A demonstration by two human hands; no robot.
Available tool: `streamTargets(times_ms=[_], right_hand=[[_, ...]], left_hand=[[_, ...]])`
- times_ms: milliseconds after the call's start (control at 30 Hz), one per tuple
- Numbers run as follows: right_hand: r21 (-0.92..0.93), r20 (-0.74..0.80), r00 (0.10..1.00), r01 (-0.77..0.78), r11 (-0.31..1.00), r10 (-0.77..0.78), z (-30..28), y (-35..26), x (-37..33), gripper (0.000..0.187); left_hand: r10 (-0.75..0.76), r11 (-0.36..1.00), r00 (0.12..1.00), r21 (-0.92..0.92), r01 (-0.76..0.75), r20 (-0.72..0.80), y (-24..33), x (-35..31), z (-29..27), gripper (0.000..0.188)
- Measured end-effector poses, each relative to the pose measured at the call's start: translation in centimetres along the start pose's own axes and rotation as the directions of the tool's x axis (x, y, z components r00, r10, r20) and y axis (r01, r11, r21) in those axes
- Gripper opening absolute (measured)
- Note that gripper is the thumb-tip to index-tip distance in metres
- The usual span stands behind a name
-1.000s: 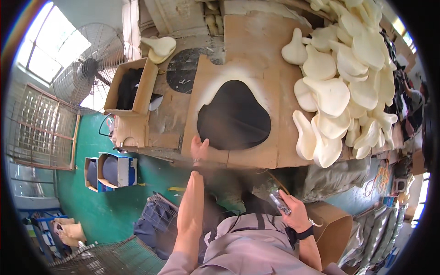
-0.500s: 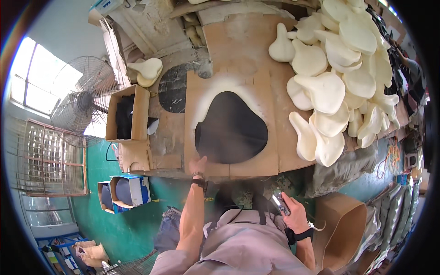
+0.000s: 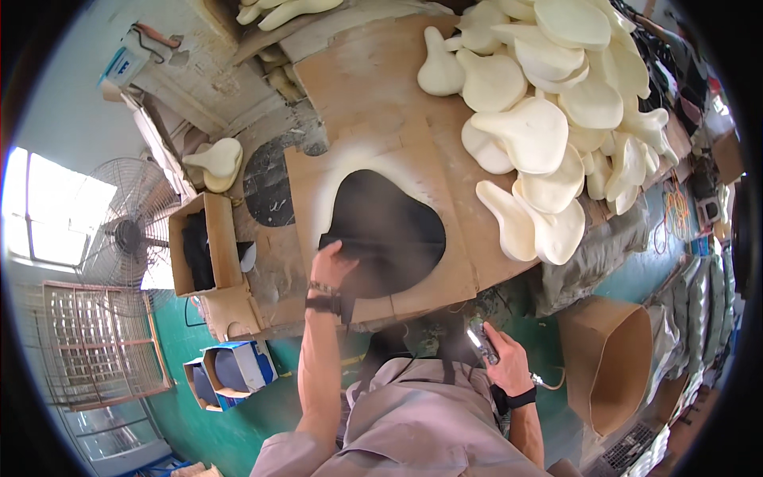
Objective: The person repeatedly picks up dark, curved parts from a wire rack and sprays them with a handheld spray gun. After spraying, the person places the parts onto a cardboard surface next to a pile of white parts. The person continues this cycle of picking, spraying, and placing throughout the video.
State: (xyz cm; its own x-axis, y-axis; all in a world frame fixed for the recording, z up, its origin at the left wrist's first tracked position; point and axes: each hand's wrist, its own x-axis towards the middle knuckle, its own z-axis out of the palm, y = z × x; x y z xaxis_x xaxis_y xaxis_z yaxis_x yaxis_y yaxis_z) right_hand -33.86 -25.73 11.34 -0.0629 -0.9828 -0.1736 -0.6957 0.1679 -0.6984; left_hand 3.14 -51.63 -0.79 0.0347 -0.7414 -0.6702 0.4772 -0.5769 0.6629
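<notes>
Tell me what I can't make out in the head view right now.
All in the head view:
- Cardboard beneath the black piece: hidden by that piece.
- Whether the left hand pinches the black piece: its underside is hidden by the hand itself.
- Handle of the metal tool: covered by the right hand.
- Lower cream pieces: covered by upper ones.
- Box contents: too dark to separate.

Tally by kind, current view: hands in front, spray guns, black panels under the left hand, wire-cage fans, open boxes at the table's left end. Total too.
Hands: 2 (left hand, right hand)
Spray gun: 1
Black panel: 1
Wire-cage fan: 1
Open cardboard box: 1
Total: 6
</notes>
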Motion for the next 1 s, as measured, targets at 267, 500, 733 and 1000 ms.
streamTargets(times_ms=[267, 500, 733, 1000], right_hand=[[-0.035, -0.015, 0.999, -0.053, 0.998, 0.052, -0.2, -0.7, -0.4, 0.061], [0.02, 0.005, 1.0, 0.008, 1.0, -0.008, -1.9, -1.4, 0.2, 0.058], [0.103, 0.011, 0.983, 0.183, 0.978, -0.185, -4.9, -1.2, 1.8, 0.053], [0.147, 0.106, 0.936, 0.32, 0.936, -0.336, -9.3, -1.9, 2.8, 0.056]], left_hand=[[0.124, 0.918, 0.991, -0.387, -0.092, 0.058, 3.6, 8.2, 4.7, 0.026], [0.329, 0.927, 0.943, 0.205, -0.315, -0.04, -2.8, 3.1, 2.9, 0.06], [0.478, 0.686, 0.76, -0.728, -0.011, 0.439, -2.2, -14.6, 8.0, 0.111], [0.564, 0.637, 0.735, -0.765, -0.097, 0.377, -3.9, -23.2, 10.2, 0.122]])
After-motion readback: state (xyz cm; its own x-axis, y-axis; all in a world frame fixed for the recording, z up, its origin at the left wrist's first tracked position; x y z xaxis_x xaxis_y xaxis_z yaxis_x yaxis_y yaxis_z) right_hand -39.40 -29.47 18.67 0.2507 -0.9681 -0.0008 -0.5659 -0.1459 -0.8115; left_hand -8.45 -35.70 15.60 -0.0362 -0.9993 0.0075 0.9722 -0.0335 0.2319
